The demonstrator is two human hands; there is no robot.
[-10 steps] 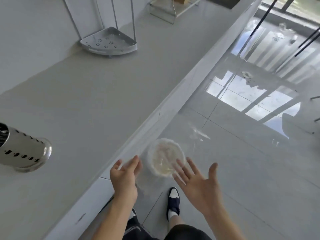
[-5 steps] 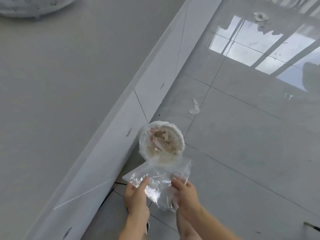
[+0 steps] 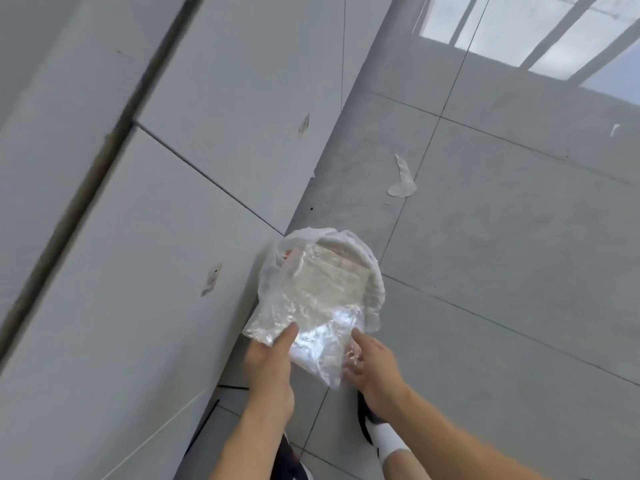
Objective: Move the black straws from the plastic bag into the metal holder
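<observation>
A clear crinkled plastic bag (image 3: 311, 327) hangs between both hands, low over the floor, and looks empty. My left hand (image 3: 268, 372) pinches its left edge with the thumb on top. My right hand (image 3: 372, 370) grips its right lower edge. The bag's upper part lies over the mouth of a small bin lined with a white bag (image 3: 374, 271) that stands on the floor against the cabinet. No black straws show, and the metal holder is out of view.
White cabinet fronts (image 3: 173, 237) fill the left, under a counter edge (image 3: 86, 174). Grey floor tiles (image 3: 502, 271) spread to the right, with a white scrap (image 3: 401, 183) lying on them. My shoes (image 3: 367, 424) stand below the hands.
The view has dropped from the counter and metal holder down to the floor bin. My empty open hands took hold of the clear bag and brought it over the bin's mouth.
</observation>
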